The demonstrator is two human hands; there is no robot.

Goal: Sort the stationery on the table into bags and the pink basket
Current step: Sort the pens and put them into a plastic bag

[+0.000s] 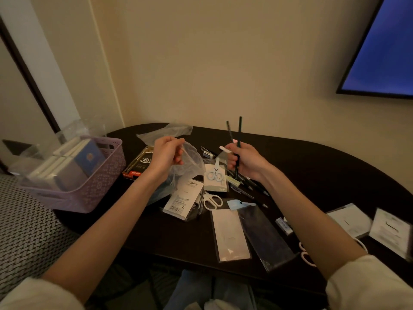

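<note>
My right hand [242,161] is curled round two dark pencils [238,139], gripped low on the shafts so they stand nearly upright above the table [312,166]; I judge them light, stiff and a bit slick, so a firm grip near the middle suits. My left hand [166,156] pinches the rim of a clear plastic bag [190,164], which looks limp and will need its mouth held open.

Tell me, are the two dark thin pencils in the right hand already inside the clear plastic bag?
No. The right hand holds the two dark thin pencils upright, apart from the clear plastic bag pinched by the left hand.
</note>
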